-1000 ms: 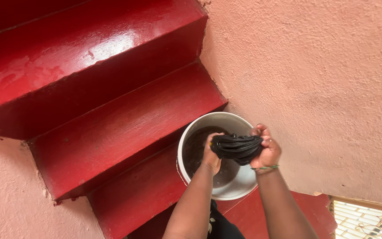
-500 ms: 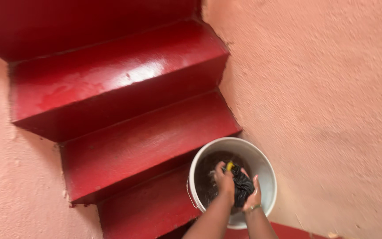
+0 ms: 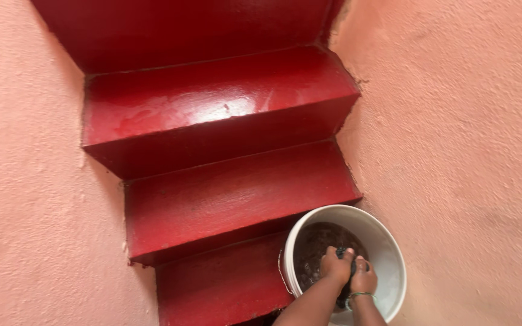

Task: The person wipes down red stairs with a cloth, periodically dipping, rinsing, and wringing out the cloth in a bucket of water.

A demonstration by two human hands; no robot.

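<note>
Bare forearms, no sleeves; thin green bracelet (image 3: 358, 295) on right wrist; hands ungloved.

Head view, steeply down red stairs (image 3: 225, 199)

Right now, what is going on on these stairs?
A person stands on a flight of glossy red steps between pink plastered walls, bent over a white bucket that sits on one of the lower steps. Both hands are down inside it: the left hand and right hand squeeze a dark cloth together over dark, foamy water. The right wrist wears a thin green band.
</note>
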